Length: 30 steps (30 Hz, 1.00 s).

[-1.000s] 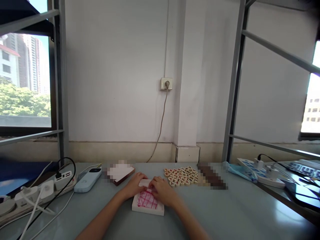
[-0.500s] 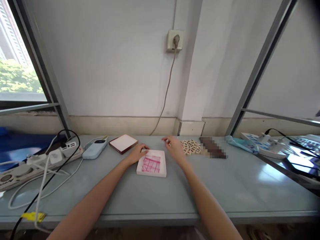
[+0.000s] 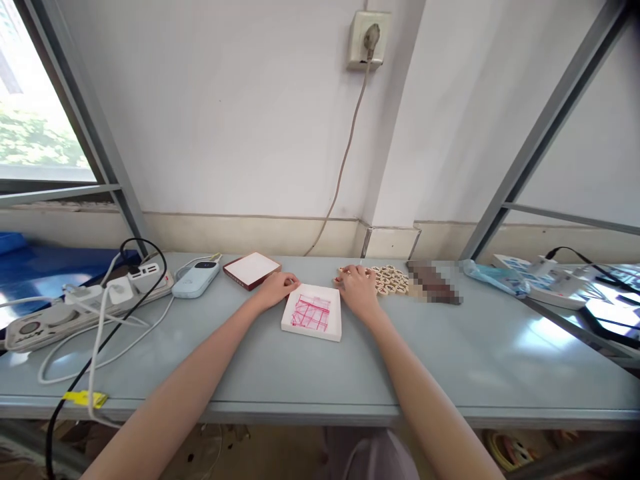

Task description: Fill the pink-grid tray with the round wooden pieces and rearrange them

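A flat white square box [image 3: 295,325] lies in front of me, with criss-crossed magenta lines on its top. At its far left corner, my left hand [image 3: 275,291] has curled fingers closed on the edge. My right hand [image 3: 359,291] is bent at the far right corner, thumb side against the box; its fingertips are partly hidden. Just behind and right of that hand, several small pale wooden pieces [image 3: 393,279] with dark marks lie close together. Beyond my left hand sits a dark red-rimmed box part [image 3: 254,268] with a white face.
On the left are a pale blue power bank [image 3: 196,280], a power strip [image 3: 30,328] and tangled cables. A brown, blurred-out object [image 3: 435,283] lies right of the pieces. Farther right are a blue plastic wrapper [image 3: 495,279] and another power strip [image 3: 555,293].
My right hand has come down beside the box's far right corner. My left hand has shifted to the corner's edge. The box has turned slightly, and the view has tilted down.
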Motion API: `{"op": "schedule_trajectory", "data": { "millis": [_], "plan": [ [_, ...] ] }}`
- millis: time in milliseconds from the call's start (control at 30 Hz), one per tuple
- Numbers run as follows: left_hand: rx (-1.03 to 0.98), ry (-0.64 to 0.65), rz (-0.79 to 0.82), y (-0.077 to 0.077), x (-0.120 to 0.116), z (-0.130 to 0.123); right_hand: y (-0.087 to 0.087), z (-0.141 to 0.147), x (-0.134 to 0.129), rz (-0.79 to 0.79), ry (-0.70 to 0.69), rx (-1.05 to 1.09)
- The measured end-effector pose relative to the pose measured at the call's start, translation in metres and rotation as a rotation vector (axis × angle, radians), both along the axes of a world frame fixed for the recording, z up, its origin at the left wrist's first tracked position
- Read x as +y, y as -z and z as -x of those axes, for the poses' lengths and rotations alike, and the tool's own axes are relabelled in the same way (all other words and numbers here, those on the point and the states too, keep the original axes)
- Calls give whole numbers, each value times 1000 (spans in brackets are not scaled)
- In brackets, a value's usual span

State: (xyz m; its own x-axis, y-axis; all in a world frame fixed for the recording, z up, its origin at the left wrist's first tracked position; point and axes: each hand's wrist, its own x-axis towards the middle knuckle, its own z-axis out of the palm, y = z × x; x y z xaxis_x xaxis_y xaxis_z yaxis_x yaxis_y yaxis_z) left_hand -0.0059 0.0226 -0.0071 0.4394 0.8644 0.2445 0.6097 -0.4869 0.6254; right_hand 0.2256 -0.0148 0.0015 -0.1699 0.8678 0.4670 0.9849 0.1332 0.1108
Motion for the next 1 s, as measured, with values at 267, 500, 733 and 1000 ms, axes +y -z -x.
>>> {"op": "schedule_trajectory", "data": {
  "millis": [267,500,733,1000],
  "plan": [
    [-43,63,36,0,-4,2,5,-1,8,-24,-49,54],
    [-103,101,121,3,1,2,1,-13,12,30,-118,38],
    [-172,195,240,-1,-1,3,-18,1,3,40,-311,447],
    [-97,234,205,-3,0,1,-16,44,-23,289,-531,315]
  ]
}}
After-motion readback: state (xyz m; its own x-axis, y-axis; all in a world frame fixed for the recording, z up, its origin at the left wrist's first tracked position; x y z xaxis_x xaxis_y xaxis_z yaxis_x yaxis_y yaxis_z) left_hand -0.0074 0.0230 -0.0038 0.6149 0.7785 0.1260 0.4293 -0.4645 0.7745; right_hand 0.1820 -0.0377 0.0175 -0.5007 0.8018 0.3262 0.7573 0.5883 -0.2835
